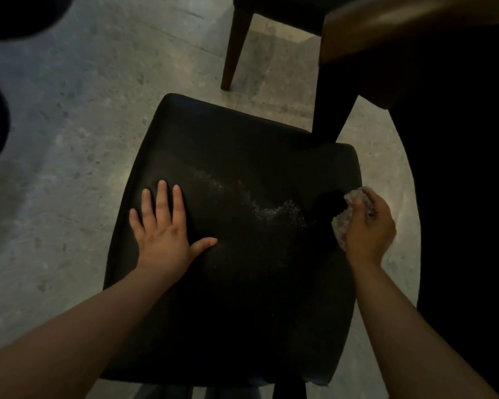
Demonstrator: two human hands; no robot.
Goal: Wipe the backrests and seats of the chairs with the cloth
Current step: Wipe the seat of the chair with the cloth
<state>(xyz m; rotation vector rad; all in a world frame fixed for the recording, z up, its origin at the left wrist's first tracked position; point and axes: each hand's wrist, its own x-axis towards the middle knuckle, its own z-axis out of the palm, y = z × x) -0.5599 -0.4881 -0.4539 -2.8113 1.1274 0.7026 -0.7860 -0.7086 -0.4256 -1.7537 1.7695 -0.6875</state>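
A black padded chair seat (242,298) fills the middle of the view below me. My left hand (163,228) lies flat on its left part, fingers straight and spread. My right hand (369,226) grips a crumpled pale cloth (342,223) at the seat's right edge, the cloth touching the seat. A streak of whitish specks (265,205) crosses the seat between my hands. The backrest of this chair is not in view.
A second dark chair with brown wooden legs (234,47) stands on the floor beyond the seat. A wooden table edge (401,33) and its dark leg (332,110) rise at the upper right. Grey speckled stone floor (69,125) spreads to the left.
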